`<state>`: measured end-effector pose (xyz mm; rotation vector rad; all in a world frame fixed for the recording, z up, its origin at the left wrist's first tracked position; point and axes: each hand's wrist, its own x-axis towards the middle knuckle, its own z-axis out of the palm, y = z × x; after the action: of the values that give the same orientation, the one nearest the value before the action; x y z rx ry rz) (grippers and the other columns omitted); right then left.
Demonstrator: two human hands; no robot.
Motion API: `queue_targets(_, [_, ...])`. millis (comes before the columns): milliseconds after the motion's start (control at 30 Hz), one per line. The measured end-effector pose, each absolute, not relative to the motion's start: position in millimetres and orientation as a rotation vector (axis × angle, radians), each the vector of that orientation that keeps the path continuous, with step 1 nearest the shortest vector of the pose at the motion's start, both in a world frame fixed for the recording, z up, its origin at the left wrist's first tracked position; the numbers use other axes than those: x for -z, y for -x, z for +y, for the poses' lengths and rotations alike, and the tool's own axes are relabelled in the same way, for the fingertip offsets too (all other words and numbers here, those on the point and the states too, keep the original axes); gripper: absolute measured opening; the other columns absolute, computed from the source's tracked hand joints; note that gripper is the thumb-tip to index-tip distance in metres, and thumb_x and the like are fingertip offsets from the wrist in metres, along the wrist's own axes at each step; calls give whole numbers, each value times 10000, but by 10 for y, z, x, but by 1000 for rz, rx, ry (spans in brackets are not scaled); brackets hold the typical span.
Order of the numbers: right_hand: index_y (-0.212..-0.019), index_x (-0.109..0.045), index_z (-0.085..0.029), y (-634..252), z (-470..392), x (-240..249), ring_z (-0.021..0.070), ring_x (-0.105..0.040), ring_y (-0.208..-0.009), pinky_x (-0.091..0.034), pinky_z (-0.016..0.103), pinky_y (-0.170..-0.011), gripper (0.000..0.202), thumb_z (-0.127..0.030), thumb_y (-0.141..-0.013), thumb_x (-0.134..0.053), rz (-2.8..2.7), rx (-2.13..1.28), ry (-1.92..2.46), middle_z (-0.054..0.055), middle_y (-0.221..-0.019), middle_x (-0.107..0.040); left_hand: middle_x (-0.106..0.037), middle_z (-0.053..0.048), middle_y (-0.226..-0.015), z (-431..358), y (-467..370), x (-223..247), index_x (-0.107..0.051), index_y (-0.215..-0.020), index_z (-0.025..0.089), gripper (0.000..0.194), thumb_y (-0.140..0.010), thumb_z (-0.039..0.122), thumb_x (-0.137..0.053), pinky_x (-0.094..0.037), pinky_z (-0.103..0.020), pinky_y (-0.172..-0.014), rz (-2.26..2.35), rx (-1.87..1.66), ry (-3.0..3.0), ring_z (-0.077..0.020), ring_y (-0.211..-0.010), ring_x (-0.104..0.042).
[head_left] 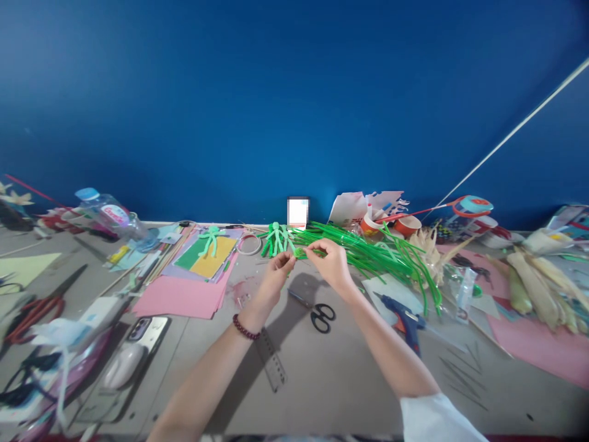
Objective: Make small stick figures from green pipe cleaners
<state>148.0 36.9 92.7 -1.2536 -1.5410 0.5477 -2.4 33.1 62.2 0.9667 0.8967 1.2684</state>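
Note:
Both hands meet above the middle of the table, around a small bent piece of green pipe cleaner [299,252]. My left hand [275,274], with a beaded bracelet at the wrist, pinches its left side. The fingertips of my right hand [332,263] are closed on its right side. Small green stick figures [276,238] stand just behind my left hand. A bundle of long green pipe cleaners [372,250] lies behind and to the right of my right hand. Below the hands, black-handled scissors [322,317] and a clear ruler [272,362] rest on the table.
Pink paper [184,297] and a light green figure [210,242] lie to the left. A phone [150,334], mouse [124,366] and plastic bottle [115,215] are farther left. On the right are a blue glue gun [405,322] and dried husks [534,288]. A blue wall [294,110] rises behind.

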Motion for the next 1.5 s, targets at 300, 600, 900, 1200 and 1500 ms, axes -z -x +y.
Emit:
queue_targets(300, [-664, -671, -190, -1272, 222, -883, 161, -605, -644, -460, 260, -608, 143, -292, -759, -638, -1591, -647, 1235, 26, -696, -676, -512, 43, -643, 286, -86, -531, -568, -668, 172, 284, -589, 303, -807, -342, -210, -561, 929, -1481, -756, -86, -595, -441])
queue_targets(600, [-697, -694, -201, -1135, 233, -639, 152, -568, -610, -430, 247, -562, 155, -310, -767, -610, -1653, -683, 1286, 25, -699, -681, -510, 70, -618, 354, 31, -655, -556, -685, 168, 327, -551, 283, -832, -374, -192, -549, 829, -1419, -575, -56, -552, -469])
queue_targets(900, [-641, -670, -188, -1306, 424, -620, 141, -531, -546, -385, 241, -509, 215, -371, -746, -627, -1625, -666, 1345, 14, -635, -667, -580, 37, -604, 443, 141, -650, -586, -640, 158, 306, -544, 297, -842, -409, -215, -553, 878, -1232, -532, -77, -538, -525])
queue_targets(1200, [-692, -650, -193, -1426, 450, -726, 140, -544, -578, -411, 254, -553, 181, -360, -758, -624, -1622, -664, 1305, 12, -706, -669, -590, 11, -615, 415, 185, -808, -622, -714, 152, 184, -653, 246, -768, -424, -232, -555, 707, -1168, -709, -98, -538, -545])
queue_targets(1500, [-716, -657, -210, -1428, 412, -754, 177, -605, -710, -431, 278, -648, 155, -337, -793, -611, -1697, -529, 1233, 28, -756, -675, -623, 13, -674, 436, 169, -736, -641, -759, 156, 186, -659, 263, -755, -455, -258, -663, 809, -1266, -730, -109, -586, -574])
